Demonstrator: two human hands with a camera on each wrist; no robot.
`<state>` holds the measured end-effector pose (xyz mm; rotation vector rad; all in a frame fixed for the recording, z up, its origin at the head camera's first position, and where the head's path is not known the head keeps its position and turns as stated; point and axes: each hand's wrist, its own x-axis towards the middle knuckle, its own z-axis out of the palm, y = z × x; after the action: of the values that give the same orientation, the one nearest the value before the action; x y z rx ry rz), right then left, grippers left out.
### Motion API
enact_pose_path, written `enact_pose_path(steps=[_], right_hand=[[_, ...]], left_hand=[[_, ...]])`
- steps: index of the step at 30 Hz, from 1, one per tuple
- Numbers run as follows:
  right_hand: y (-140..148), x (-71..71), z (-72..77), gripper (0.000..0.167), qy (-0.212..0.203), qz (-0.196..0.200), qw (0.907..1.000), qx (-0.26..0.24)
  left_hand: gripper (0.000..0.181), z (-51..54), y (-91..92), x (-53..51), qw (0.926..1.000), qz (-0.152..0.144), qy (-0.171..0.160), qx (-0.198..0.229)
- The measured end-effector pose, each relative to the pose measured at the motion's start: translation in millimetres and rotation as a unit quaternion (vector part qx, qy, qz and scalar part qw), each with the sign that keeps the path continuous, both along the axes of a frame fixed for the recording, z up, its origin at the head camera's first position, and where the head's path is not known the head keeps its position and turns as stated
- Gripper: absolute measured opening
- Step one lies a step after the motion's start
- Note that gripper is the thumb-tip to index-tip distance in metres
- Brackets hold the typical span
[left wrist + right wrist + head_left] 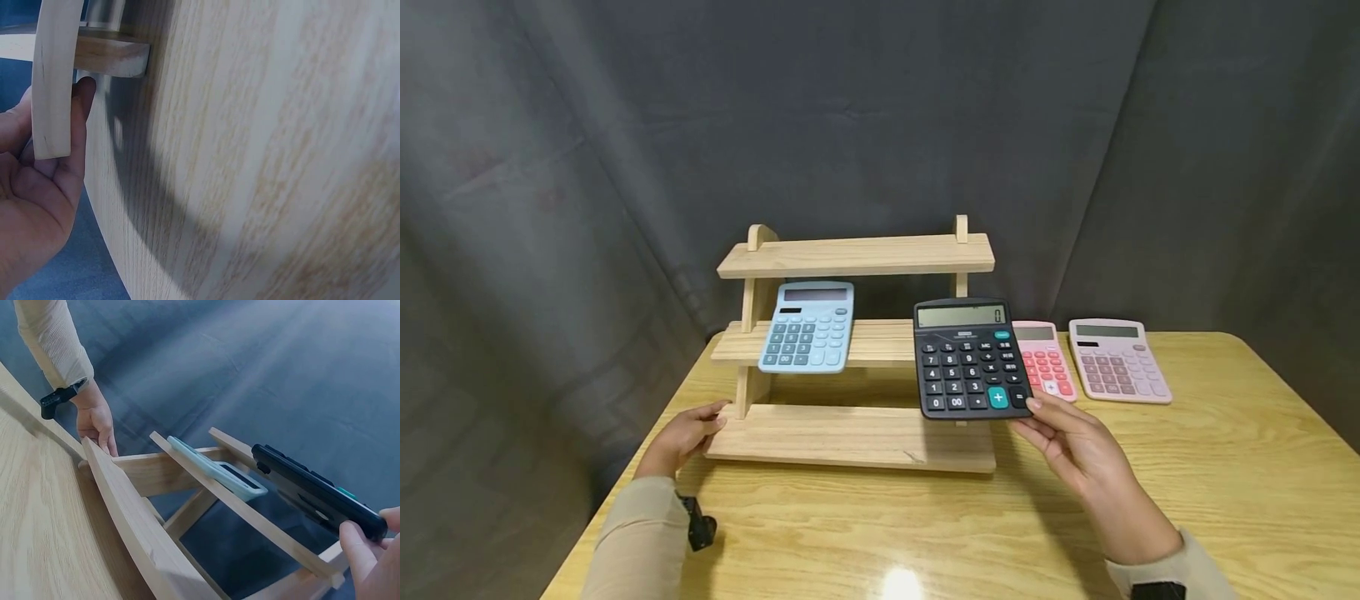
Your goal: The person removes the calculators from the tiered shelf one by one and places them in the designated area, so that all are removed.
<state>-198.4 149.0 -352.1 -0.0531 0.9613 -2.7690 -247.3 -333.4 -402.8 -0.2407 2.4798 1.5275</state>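
Observation:
My right hand (1078, 454) pinches the lower right corner of a black calculator (958, 358), held up in front of the right part of the wooden shelf (850, 437). In the right wrist view the black calculator (319, 494) is tilted above the middle tier, apart from it. My left hand (685, 435) grips the left end of the shelf's bottom tier; in the left wrist view its fingers curl round the wooden end piece (53, 94). A light blue calculator (808, 327) leans on the left of the middle tier.
A pink calculator (1045, 362), partly behind the black one, and a pale pink calculator (1120, 360) lie on the wooden table (1247, 467), right of the shelf. A dark grey curtain (865, 117) hangs behind the table.

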Motion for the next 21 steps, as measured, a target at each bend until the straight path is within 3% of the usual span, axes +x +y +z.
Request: enact_pose_path(steps=[6, 21], right_hand=[[9, 2.5, -4.8, 0.028, 0.027, 0.018, 0.9992, -0.022], [37, 9.3, -18.9, 0.031, 0.028, 0.021, 0.9979, -0.054]], left_hand=[[0.046, -1.1, -2.7, 1.9, 1.0, 0.003, -0.008, -0.002], [0.046, -1.0, -3.3, 4.0, 0.9999, 0.005, -0.01, 0.0]])
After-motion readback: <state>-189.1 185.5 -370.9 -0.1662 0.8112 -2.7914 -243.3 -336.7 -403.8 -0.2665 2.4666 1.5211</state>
